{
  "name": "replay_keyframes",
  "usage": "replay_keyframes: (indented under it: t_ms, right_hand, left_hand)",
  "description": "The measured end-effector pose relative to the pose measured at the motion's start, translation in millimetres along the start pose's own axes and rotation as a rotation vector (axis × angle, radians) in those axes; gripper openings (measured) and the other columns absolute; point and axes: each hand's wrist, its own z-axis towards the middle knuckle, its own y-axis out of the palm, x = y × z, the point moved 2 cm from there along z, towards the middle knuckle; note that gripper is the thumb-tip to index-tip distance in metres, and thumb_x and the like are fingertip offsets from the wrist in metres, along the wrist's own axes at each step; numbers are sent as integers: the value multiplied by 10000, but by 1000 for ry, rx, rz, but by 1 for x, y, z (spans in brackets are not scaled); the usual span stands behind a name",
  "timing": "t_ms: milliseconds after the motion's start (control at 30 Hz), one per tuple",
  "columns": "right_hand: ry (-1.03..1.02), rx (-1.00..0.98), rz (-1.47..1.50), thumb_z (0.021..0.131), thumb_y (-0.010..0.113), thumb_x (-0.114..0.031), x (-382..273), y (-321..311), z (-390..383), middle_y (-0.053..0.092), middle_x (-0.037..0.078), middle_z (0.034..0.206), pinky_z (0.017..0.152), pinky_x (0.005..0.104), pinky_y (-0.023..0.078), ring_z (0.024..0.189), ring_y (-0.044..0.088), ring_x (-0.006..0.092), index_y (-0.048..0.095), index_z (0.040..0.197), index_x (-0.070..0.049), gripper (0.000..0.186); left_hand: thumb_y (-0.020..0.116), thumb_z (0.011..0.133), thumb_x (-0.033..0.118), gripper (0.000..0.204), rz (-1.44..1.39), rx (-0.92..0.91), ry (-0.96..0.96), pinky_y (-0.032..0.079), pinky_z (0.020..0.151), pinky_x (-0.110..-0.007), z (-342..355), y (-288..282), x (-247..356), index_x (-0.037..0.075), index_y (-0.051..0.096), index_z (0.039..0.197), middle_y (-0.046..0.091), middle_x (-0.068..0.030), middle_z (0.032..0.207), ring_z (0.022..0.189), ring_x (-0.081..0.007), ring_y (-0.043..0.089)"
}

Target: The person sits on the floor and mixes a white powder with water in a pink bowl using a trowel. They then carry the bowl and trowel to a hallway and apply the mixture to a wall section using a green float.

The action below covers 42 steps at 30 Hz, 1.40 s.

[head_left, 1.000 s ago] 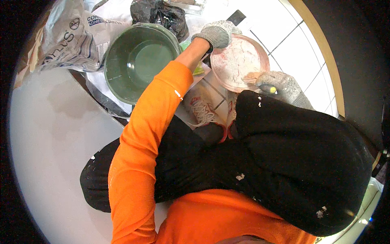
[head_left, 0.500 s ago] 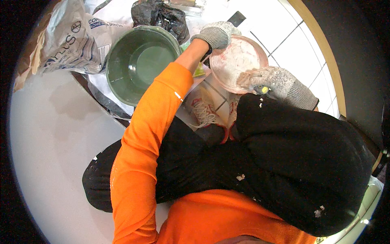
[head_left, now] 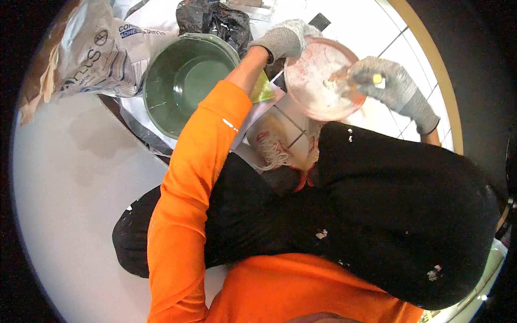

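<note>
A round reddish-pink bowl holds a whitish powder or paste, streaked with pink. My left hand, in a grey knit glove, is closed on its far-left rim; the fingertips are partly hidden. At the bowl's right side, my gloved right hand is closed around a small tool whose yellow handle end shows. The tool's working end is smeared with the mix and blurred inside the bowl, so its kind is unclear. Left of the bowl, under my left forearm, stands a wide green bucket.
Printed bags lie at the far left, with a crumpled black plastic bag behind the bucket. White tiles with dark joints cover the floor beyond the bowl. My shoes and black-clad knees are close in front of it.
My right hand has moved up and right, lifting away from my knee along the bowl's right side. The bowl has shifted slightly right, and my left hand keeps hold of its rim.
</note>
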Motion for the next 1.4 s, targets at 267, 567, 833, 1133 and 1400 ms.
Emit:
replay_keyframes:
  t_ms: [267,567,833,1133,1400]
  right_hand:
    - [-220,205,-85,959,718,-228,-16,-103,61,693,13,889,734,293,516,825,598,84,719,1023,-25,213]
    - [-242,478,216,952,731,-191,1,-199,104,674,-12,855,772,273,514,797,602,86,695,1040,-15,200]
    - [-77,526,381,975,662,-493,83,-220,152,700,26,1051,829,303,544,921,645,114,681,1200,-70,480]
    - [121,357,465,988,645,-427,68,-192,208,691,70,1111,830,294,574,956,665,144,652,1246,-85,428]
    - [-138,-18,28,963,636,-310,82,59,174,711,115,1008,854,388,541,937,678,263,695,1098,-66,285]
  left_hand:
    - [734,863,70,366,-190,132,-5,534,905,-317,36,-83,-16,-15,706,1218,752,-133,1161,1018,-155,663]
    - [699,916,180,403,-208,86,-113,607,804,-374,106,-230,-38,21,667,1285,723,-100,1104,988,-181,690]
    - [682,876,123,552,-349,104,-503,618,792,-310,84,-263,-10,-2,600,1408,725,-106,1178,920,-173,713]
    - [619,864,86,570,-306,147,-476,626,749,-304,15,-271,-65,-14,576,1424,702,-146,1234,968,-188,722]
    - [637,878,99,481,-153,425,-494,536,984,-341,-25,-262,-67,-25,620,1342,717,-187,1241,1107,-227,702]
